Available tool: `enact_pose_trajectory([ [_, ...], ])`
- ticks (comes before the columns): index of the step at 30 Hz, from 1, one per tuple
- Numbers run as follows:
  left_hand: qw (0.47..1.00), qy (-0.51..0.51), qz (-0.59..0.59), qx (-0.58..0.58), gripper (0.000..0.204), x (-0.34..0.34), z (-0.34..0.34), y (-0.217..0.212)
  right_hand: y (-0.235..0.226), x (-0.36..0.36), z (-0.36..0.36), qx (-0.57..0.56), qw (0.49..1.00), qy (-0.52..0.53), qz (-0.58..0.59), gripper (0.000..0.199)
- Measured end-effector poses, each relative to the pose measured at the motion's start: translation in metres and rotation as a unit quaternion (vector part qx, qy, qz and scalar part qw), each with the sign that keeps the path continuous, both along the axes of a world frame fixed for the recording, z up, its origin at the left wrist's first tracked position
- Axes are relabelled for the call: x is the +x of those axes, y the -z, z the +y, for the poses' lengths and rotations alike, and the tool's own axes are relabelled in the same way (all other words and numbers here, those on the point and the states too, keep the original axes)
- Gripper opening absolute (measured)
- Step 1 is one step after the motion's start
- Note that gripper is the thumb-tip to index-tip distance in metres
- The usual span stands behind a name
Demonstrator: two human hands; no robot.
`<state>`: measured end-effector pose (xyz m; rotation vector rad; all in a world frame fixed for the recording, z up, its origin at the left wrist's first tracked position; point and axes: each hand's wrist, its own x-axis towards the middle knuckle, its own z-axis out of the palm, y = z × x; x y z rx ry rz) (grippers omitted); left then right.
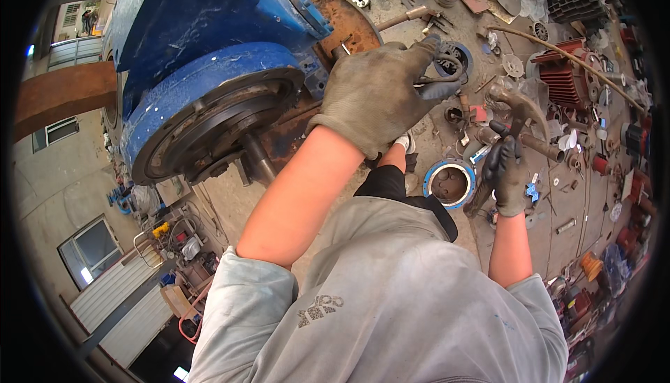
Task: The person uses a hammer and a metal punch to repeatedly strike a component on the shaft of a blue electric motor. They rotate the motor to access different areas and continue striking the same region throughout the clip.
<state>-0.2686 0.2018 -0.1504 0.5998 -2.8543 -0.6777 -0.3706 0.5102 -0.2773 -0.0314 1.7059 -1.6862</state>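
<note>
My left hand (382, 93), in a worn grey-brown work glove, is closed with thumb and fingers pinched on a small dark metal ring (453, 70). Beside that wrist stands a large blue machine housing (202, 27), its round dark flange facing me and a steel shaft (258, 159) jutting out of it. Lower at the right, my gloved right hand (511, 177) is wrapped round the handle of a hammer (520, 107). The hammer's head points up and away from me. Between both hands, on the floor, lies a blue-rimmed ring-shaped flange (449, 183).
A rusty round plate (342, 20) sits behind the blue housing. Loose metal parts and tools cover the floor at right, with a red finned motor (564, 79) and a long thin rod (569, 55) among them. A machine with hoses (185, 243) stands lower left.
</note>
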Motion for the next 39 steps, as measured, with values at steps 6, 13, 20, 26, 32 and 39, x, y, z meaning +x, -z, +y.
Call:
enact_pose_trajectory([
  [6, 0.999, 0.003, 0.032, 0.005, 0.058, -0.002, -0.004, -0.003, -0.038, -0.008, -0.004, -0.050, 0.997, -0.044, -0.022, 0.066],
  [13, 0.999, 0.000, 0.039, -0.016, 0.061, -0.005, 0.000, -0.001, -0.099, -0.021, -0.062, -0.070, 0.988, -0.132, -0.032, 0.069],
  [20, 0.999, 0.001, 0.050, -0.009, 0.058, -0.002, -0.004, 0.000, -0.093, -0.029, -0.074, -0.030, 0.987, -0.156, -0.030, 0.064],
  [26, 1.000, 0.001, 0.018, -0.018, 0.057, -0.005, -0.004, -0.003, -0.088, -0.024, -0.073, -0.040, 0.990, -0.125, -0.045, 0.062],
  [32, 1.000, -0.014, 0.013, -0.011, 0.060, -0.004, -0.005, -0.002, -0.088, -0.025, -0.072, -0.043, 0.992, -0.118, -0.031, 0.062],
  [39, 0.999, -0.021, 0.016, -0.031, 0.061, -0.005, -0.006, -0.003, -0.090, -0.032, -0.076, -0.044, 0.991, -0.123, -0.025, 0.060],
])
